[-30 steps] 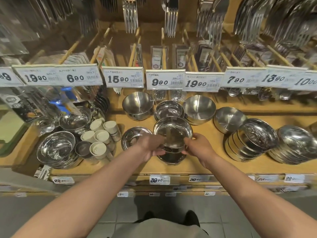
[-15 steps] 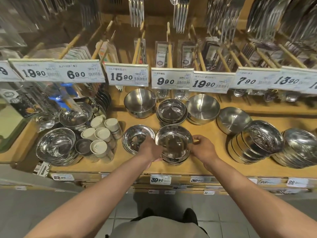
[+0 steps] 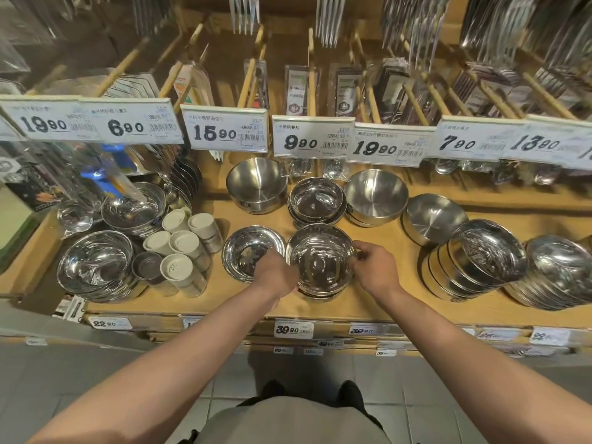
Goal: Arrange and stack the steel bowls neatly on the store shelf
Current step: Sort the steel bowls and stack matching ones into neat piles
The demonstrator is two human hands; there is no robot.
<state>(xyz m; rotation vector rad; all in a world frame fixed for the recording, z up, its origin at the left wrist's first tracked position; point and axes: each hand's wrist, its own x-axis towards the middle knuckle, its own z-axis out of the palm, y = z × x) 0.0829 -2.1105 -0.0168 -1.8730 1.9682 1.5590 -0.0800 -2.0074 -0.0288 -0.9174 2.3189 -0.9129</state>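
— Where's the stack?

— Head view: the bowls (image 3: 321, 261) sit near the shelf's (image 3: 384, 302) front edge. My left hand (image 3: 276, 274) and right hand (image 3: 375, 267) clasp the rim.

— Next?

— I'd say settle it square, then let go.

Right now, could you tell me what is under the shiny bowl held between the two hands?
Under the shiny bowl, rims of more stacked bowls show, resting on the wooden shelf. Their count stays hidden.

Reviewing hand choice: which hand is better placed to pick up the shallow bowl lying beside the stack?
Left. The left hand is right beside the shallow bowl; the right hand is across the stack.
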